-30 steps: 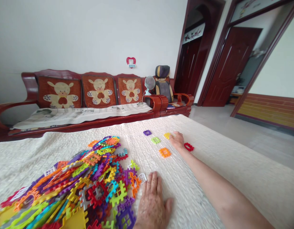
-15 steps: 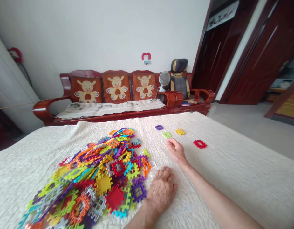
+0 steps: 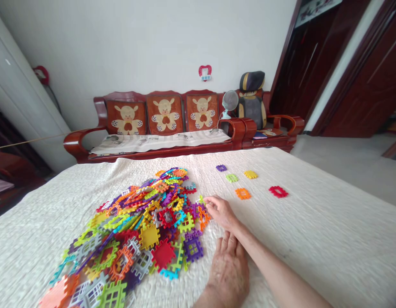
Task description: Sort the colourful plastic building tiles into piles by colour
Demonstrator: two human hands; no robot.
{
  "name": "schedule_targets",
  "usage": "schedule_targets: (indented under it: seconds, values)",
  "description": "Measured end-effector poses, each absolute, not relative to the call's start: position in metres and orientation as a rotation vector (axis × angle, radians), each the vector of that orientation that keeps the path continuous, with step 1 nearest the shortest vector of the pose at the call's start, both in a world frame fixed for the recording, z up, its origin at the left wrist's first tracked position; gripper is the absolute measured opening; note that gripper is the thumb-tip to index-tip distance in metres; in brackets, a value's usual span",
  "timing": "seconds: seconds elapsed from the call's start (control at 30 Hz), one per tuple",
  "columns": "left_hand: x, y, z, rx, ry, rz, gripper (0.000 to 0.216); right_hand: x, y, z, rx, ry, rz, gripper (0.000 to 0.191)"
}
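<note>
A big heap of colourful plastic interlocking tiles (image 3: 149, 236) with notched edges lies on the left part of the quilted cover. At its right edge is my right hand (image 3: 221, 211), fingers bent together beside a light green tile (image 3: 201, 199) and an orange tile (image 3: 203, 218). What its fingertips hold, if anything, is hidden. My left hand (image 3: 230, 266) lies palm down on the cover, fingers stretched out, right of a purple window tile (image 3: 193, 249) and apart from it. The right wrist crosses just beyond the left fingertips.
Apart from the heap lie a purple tile (image 3: 221, 168), a light green tile (image 3: 231, 178), a yellow tile (image 3: 251, 174), an orange tile (image 3: 242, 193) and a red tile (image 3: 278, 191). Behind the covered surface (image 3: 313, 222) stand a wooden sofa (image 3: 238, 132) and a small fan (image 3: 230, 102).
An orange tile now lies below the loose green one. My right hand has moved left and back toward the heap's edge. The view has shifted slightly, and my left hand remains flat.
</note>
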State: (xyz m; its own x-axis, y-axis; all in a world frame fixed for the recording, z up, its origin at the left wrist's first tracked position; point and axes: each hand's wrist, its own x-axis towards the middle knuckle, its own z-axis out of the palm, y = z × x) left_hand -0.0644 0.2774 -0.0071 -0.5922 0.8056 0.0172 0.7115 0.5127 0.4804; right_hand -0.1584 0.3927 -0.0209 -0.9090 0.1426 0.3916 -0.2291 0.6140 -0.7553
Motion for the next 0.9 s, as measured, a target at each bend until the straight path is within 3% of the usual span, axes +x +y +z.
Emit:
schedule_targets:
  seconds: [0.57,0.7,0.9]
  values:
    - [-0.0631,0.2807,-0.0120,1.335,2.648,0.706,0.054,-0.1523,0.3948,-0.0222,0.327,-2.513,1.155,0.018]
    - [-0.0630,0.2810,-0.0134,1.346,2.647,0.653,0.054,-0.1522,0.3948,-0.0218,0.347,-2.518,1.194,0.002]
    - [-0.0639,0.2810,-0.0153,1.389,2.656,0.596,0.055,-0.1525,0.3930,-0.0195,0.259,-2.551,1.136,0.015]
